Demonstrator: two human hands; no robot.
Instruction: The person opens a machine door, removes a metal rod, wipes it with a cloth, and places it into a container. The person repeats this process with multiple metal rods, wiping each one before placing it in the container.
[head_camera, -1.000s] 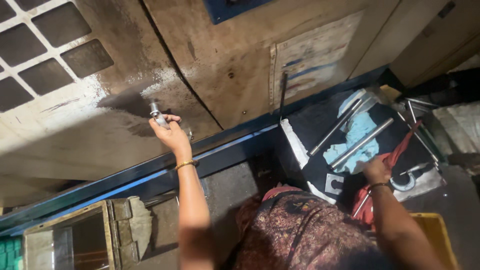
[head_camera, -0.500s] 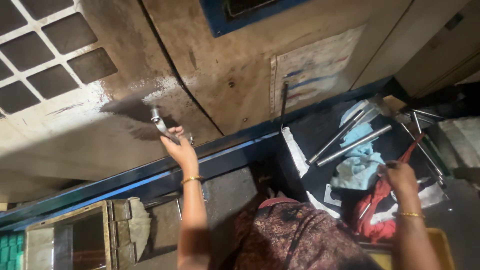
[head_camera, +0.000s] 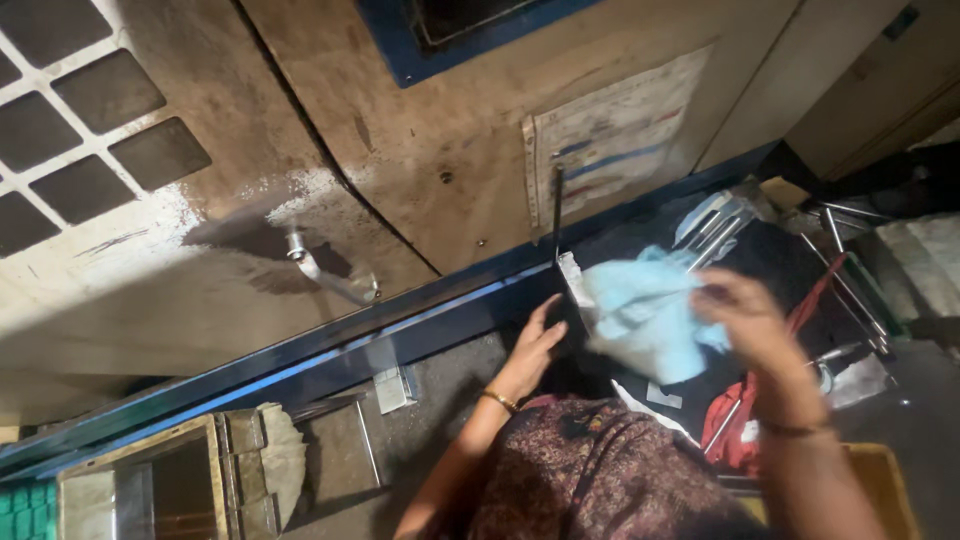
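Grimy panel; right hand (head_camera: 745, 320) (blurred) grips cloth (head_camera: 640, 315)

A worn rectangular label (head_camera: 615, 130), pale cream with blue and red bands, is sticking flat on the tan machine panel (head_camera: 470, 130) near its lower edge, just above the blue rail (head_camera: 330, 345), its lower left corner peeling.
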